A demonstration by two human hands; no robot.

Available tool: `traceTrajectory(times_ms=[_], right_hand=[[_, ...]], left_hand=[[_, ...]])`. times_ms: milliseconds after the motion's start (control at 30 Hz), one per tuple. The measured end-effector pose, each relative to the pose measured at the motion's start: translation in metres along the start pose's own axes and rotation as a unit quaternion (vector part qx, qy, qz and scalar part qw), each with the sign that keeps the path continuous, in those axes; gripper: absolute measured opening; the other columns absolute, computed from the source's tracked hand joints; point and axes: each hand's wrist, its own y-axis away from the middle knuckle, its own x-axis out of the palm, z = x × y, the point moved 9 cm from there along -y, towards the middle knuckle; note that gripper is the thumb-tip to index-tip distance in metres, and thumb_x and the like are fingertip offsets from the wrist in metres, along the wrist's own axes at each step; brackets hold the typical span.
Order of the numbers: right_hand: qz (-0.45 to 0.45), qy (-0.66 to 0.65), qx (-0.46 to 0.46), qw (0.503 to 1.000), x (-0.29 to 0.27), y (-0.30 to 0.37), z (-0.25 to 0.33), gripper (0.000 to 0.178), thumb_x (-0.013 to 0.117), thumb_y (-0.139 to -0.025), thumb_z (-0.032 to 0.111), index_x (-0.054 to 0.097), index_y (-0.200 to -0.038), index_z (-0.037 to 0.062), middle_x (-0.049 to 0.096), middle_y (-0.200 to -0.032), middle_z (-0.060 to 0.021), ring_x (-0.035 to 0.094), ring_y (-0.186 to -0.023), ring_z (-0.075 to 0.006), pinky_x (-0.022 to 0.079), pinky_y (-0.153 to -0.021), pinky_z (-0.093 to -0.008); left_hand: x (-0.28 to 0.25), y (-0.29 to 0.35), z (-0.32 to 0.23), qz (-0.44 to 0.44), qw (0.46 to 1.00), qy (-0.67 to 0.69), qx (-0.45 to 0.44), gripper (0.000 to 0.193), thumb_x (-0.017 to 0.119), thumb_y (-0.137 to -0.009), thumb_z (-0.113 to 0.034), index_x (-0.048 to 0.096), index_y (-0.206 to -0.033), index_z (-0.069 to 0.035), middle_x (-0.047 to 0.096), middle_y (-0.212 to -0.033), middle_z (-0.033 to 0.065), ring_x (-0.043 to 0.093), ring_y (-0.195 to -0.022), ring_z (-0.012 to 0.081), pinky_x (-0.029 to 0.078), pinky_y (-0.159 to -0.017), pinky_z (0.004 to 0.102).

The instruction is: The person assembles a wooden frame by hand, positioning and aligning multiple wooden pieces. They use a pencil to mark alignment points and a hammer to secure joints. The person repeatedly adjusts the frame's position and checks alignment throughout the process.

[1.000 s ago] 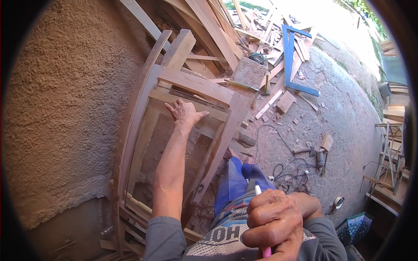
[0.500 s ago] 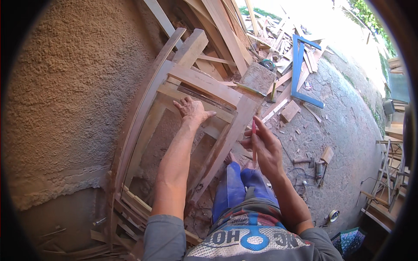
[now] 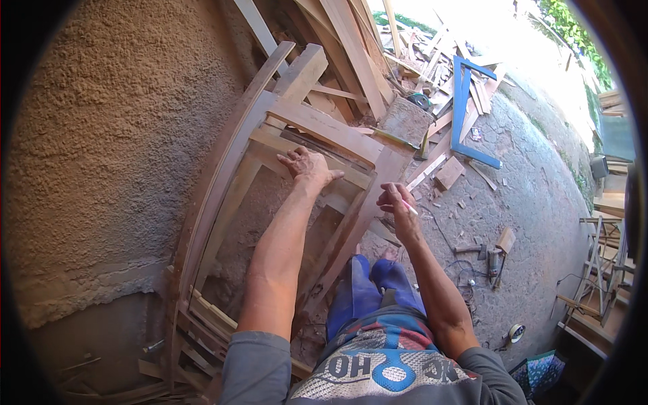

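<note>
Head view shows the left hand (image 3: 307,166) spread loosely over a crossbar (image 3: 354,177) of the wooden frame (image 3: 320,123) beside the wall (image 3: 115,135), seemingly steadying it, while the right hand (image 3: 399,206) pinches a pen (image 3: 410,208) near its side board (image 3: 358,226).

Daylight glare whitens upper right; black, curved fisheye edges.

The left forearm (image 3: 277,256) hides part of the wooden frame (image 3: 324,128). The left hand (image 3: 309,166) covers a section of the inner rail (image 3: 270,141); contact beneath the palm is not visible. The right hand (image 3: 398,206) conceals one end of the pen (image 3: 410,208). The upper edge cuts off the leaning planks (image 3: 347,54); the lower edge cuts off the shirt (image 3: 398,371). Glare obscures the far ground.
</note>
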Motion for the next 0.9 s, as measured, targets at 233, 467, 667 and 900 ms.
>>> traceTrajectory(times_ms=[233, 467, 667, 900], right_hand=[[-0.086, 0.197, -0.137, 0.967, 0.006, -0.006, 0.011, 0.024, 0.063, -0.099, 0.024, 0.066, -0.092, 0.0015, 0.072, -0.083, -0.0095, 0.070, -0.077, -0.0185, 0.054, -0.069, -0.0341], [-0.097, 0.259, -0.137, 0.951, 0.008, -0.012, 0.011, 0.024, 0.069, -0.096, 0.028, 0.068, -0.092, 0.0043, 0.069, -0.079, -0.0109, 0.067, -0.072, -0.0196, 0.052, -0.066, -0.0348], [-0.106, 0.275, -0.139, 0.945, 0.009, -0.016, 0.008, 0.025, 0.070, -0.095, 0.030, 0.068, -0.093, 0.0054, 0.069, -0.080, -0.0132, 0.068, -0.072, -0.0228, 0.052, -0.065, -0.0364], [-0.107, 0.307, -0.136, 0.936, 0.013, -0.014, 0.010, 0.026, 0.069, -0.094, 0.031, 0.068, -0.091, 0.0053, 0.069, -0.078, -0.0151, 0.070, -0.072, -0.0269, 0.053, -0.066, -0.0380]], left_hand=[[0.001, 0.001, 0.002, 0.021, 1.000, -0.009, -0.009, 0.108, 0.071, -0.073, -0.079, 0.052, -0.147, -0.004, 0.038, -0.157, 0.0250, 0.037, -0.145, 0.0448, 0.019, -0.120, 0.0675], [0.000, 0.001, 0.001, 0.032, 0.999, -0.005, -0.001, 0.105, 0.071, -0.076, -0.077, 0.052, -0.148, -0.004, 0.038, -0.157, 0.0248, 0.037, -0.145, 0.0446, 0.018, -0.120, 0.0676], [0.001, 0.000, 0.002, 0.038, 0.999, -0.002, 0.003, 0.107, 0.070, -0.076, -0.077, 0.048, -0.150, -0.004, 0.036, -0.158, 0.0254, 0.037, -0.146, 0.0448, 0.018, -0.121, 0.0674], [0.003, -0.002, 0.002, 0.044, 0.999, -0.007, -0.002, 0.109, 0.069, -0.075, -0.078, 0.046, -0.152, -0.004, 0.034, -0.159, 0.0264, 0.036, -0.146, 0.0447, 0.017, -0.121, 0.0673]])
